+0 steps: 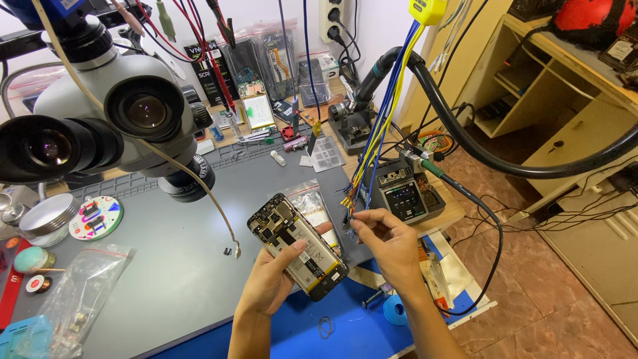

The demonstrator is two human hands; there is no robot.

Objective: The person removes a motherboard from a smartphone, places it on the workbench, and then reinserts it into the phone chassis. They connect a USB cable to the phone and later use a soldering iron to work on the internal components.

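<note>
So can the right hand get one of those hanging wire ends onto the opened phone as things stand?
Probably yes. The right hand already pinches the hanging wire ends, and the left hand holds the opened phone right beside them, circuit side up, with nothing between the two.

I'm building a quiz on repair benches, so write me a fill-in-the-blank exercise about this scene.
1. The left hand holds an opened smartphone with its back cover off, so its ____ parts show.
2. The right hand pinches the ends of a bundle of thin blue and yellow ____.
3. A large grey stereo ____ stands over the grey work mat.

Missing words: internal; wires; microscope
</note>
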